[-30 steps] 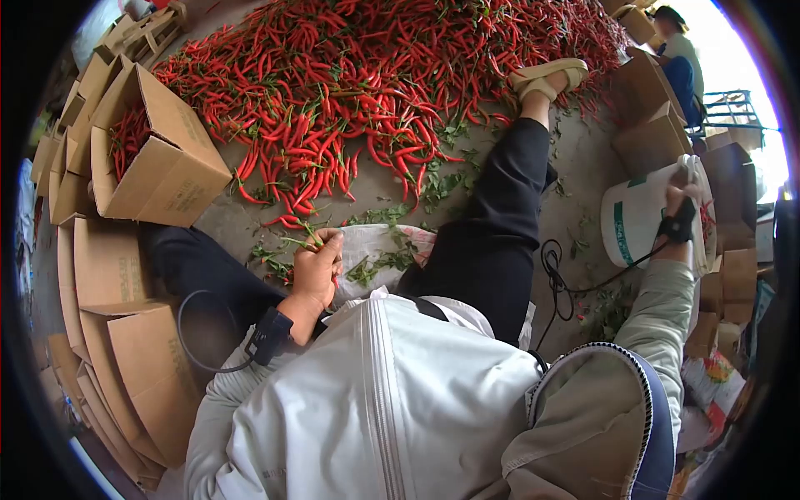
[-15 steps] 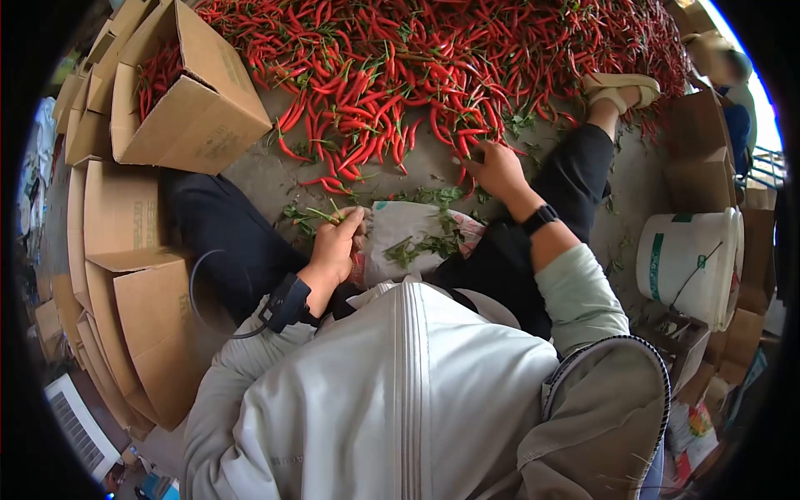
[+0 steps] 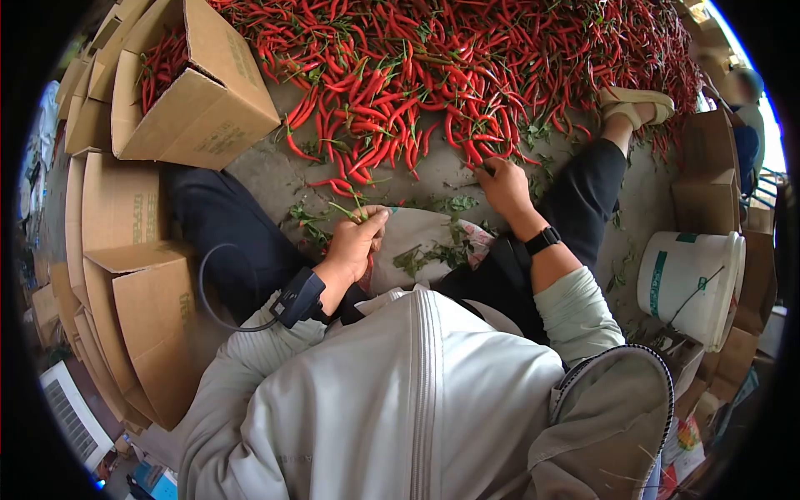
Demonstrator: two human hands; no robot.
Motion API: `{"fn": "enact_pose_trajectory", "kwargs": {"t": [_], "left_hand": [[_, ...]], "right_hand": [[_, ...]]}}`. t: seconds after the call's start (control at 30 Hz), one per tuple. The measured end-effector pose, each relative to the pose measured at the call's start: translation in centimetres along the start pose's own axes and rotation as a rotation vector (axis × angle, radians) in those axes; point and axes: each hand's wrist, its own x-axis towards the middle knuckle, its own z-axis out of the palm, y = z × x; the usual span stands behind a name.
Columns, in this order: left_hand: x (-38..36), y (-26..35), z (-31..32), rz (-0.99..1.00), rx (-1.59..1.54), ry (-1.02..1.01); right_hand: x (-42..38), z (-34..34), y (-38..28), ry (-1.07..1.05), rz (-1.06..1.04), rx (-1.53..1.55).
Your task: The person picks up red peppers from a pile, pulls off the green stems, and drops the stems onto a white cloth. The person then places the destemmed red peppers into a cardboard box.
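My left hand (image 3: 357, 246) is closed around a small bunch of chili peppers; their green stems (image 3: 352, 208) stick up past the fingers, and the palm hides most of them. Out at the near edge of a wide heap of red chili peppers (image 3: 400, 100), my right hand (image 3: 507, 193) has thumb and fingers pinched at the tip of a red chili pepper (image 3: 472, 155). Fingers partly cover that contact. Between my legs lies a pale sack (image 3: 408, 223) with green leaves (image 3: 442, 254) scattered on it.
An open cardboard box (image 3: 208, 100) holding chili peppers stands at the left of the heap, with more boxes (image 3: 154, 317) below it. To the right are a white bucket (image 3: 687, 271) and cardboard boxes (image 3: 708, 167). A person (image 3: 748, 117) is at the far right edge.
My right hand stays at the heap's near edge, its fingers now closer together on a pepper. My left hand still grips its bunch. The whole view has shifted slightly.
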Motion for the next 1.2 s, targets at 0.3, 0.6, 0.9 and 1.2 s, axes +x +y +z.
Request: {"fn": "enact_pose_trajectory", "kwargs": {"t": [0.3, 0.6, 0.9, 1.2], "left_hand": [[-1.5, 0.6, 0.5, 0.163, 0.180, 0.021], [-3.8, 1.7, 2.5, 0.697, 0.942, -0.294], [-2.6, 0.3, 1.1, 0.013, -0.098, -0.167], [-1.8, -0.4, 0.3, -0.030, -0.072, -0.004]], "right_hand": [[-2.9, -0.2, -1.7, 0.188, -0.300, 0.050], [-7.0, -1.2, -6.1, -0.511, -0.340, 0.359], [-1.7, 3.6, 1.2, -0.057, -0.207, -0.221], [-3.0, 0.1, -0.1, -0.014, 0.223, 1.016]]}}
